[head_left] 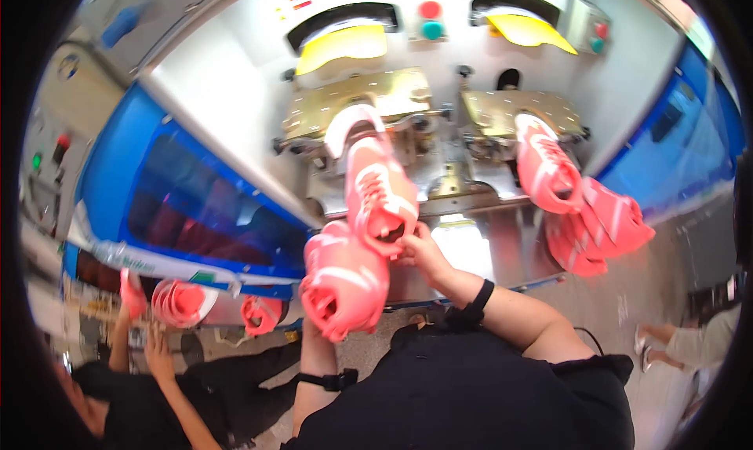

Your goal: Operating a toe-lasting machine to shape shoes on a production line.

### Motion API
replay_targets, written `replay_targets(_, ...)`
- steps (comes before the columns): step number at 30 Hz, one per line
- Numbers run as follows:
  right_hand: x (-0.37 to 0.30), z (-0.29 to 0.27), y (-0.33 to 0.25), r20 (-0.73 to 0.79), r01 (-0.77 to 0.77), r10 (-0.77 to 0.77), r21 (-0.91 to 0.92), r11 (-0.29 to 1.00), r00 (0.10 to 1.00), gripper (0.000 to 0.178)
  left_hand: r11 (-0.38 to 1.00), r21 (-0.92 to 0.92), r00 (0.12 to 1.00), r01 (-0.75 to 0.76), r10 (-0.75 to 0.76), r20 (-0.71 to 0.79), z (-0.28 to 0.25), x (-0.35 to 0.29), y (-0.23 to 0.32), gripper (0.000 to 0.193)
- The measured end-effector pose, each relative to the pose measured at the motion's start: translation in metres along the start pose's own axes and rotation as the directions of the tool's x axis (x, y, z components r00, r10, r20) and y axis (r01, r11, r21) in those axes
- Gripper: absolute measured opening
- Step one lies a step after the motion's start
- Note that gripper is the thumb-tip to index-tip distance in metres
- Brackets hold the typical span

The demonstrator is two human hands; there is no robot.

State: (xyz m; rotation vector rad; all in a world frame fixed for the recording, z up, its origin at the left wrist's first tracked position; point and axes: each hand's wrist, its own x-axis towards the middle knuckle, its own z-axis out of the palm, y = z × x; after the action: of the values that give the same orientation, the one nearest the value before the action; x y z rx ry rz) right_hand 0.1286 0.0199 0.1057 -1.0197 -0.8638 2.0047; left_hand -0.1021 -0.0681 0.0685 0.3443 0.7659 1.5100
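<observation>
In front of me a coral-pink shoe upper with white stripes and laces sits toe-away at the left station, its toe at a white curved piece there. My right hand is closed on the heel edge of this upper. Just below and left hang more pink uppers, bunched together, over my left hand. That hand's fingers are hidden behind them; only my left forearm shows beneath. At the right station another pink upper is set toe-away, with several loose uppers piled by its heel.
Metal plates and yellow flaps belong to the machine, with red and green buttons between stations. Blue side panels flank the opening. At left, a co-worker's hands are near more pink uppers. Another person's legs show at right.
</observation>
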Motion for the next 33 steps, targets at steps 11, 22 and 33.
replay_targets(11,-0.195,-0.218,-0.137,-0.497,0.556,-0.681,-0.398,0.729,0.538,0.045,0.896,0.054,0.843,0.441,-0.434,0.319,-0.091,-0.01,-0.081,0.057)
replay_targets(22,-0.279,-0.325,-0.249,-0.701,0.118,-0.25,-0.233,0.965,0.668,0.041,0.839,0.112,0.764,0.532,-0.532,0.365,0.074,0.045,-0.146,0.056)
replay_targets(33,-0.254,-0.444,-0.09,-0.892,0.314,-0.054,0.101,0.944,0.449,0.051,0.829,0.104,0.784,0.55,-0.555,0.279,0.168,0.058,-0.168,0.056)
